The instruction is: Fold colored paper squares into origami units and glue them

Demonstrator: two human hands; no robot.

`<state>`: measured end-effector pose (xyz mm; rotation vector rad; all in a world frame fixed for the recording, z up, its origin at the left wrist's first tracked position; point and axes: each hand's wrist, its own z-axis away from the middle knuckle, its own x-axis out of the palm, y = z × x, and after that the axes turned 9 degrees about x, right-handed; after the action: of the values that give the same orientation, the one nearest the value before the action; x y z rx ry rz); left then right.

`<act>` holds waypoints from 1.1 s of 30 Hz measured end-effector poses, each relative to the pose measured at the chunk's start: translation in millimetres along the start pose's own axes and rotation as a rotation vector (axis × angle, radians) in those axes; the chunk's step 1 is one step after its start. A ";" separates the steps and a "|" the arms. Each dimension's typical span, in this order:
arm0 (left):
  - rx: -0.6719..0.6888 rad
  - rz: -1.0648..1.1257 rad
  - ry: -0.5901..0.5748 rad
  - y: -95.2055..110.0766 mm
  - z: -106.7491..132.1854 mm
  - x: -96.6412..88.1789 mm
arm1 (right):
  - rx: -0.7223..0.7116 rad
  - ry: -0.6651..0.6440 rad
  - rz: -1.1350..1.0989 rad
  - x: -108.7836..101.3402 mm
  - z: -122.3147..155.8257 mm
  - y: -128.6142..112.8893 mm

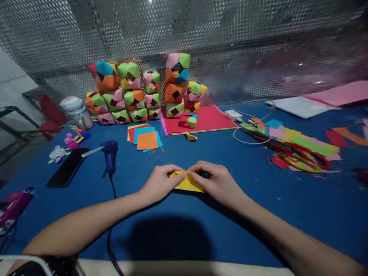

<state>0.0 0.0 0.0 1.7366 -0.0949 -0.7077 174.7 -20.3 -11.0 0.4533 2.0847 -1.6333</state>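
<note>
A folded piece of yellow paper (pixel 188 184) lies on the blue table (pixel 235 207) in front of me. My left hand (pixel 161 183) pinches its upper left edge with curled fingers. My right hand (pixel 214 180) presses and pinches its upper right edge, fingertips meeting the left hand's at the fold. Both hands are closed on the paper.
Stacked multicoloured paper cubes (pixel 143 92) stand at the back by a mesh wall. Coloured paper squares (pixel 146 138), red sheets (pixel 201 119), a blue glue gun (pixel 109 156), a black phone (pixel 68 168), a jar (pixel 77 112), red-handled scissors (pixel 299 155) and paper scraps (pixel 310 143) lie around.
</note>
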 end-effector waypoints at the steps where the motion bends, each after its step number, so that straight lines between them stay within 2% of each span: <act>1: 0.002 -0.009 0.004 0.4 0.6 0.2 | -0.002 -0.001 -0.002 0.6 -0.2 -0.3; 7: 0.039 -0.064 0.043 3.8 4.1 0.9 | -0.021 -0.007 -0.021 2.2 -0.6 -3.5; 16: 0.127 -0.090 0.059 3.7 5.5 2.0 | -0.141 -0.050 0.003 2.1 1.6 -1.3; 22: 0.029 0.060 -0.017 2.2 3.3 -3.5 | -0.128 -0.026 0.031 -2.3 0.1 -2.5; 25: 0.018 0.051 -0.014 2.4 2.4 -6.0 | -0.130 -0.009 0.047 -4.1 -1.4 -1.4; 28: 0.005 0.055 -0.016 2.8 0.5 -7.8 | -0.168 -0.007 0.068 -6.5 -1.8 -0.2; 33: -0.116 0.254 -0.060 0.0 -3.2 -8.7 | -0.245 -0.002 0.092 -8.7 -0.8 2.7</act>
<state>-5.5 6.4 3.9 1.5590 -0.3052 -0.5663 183.3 -18.7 -8.5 0.4559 2.1919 -1.3049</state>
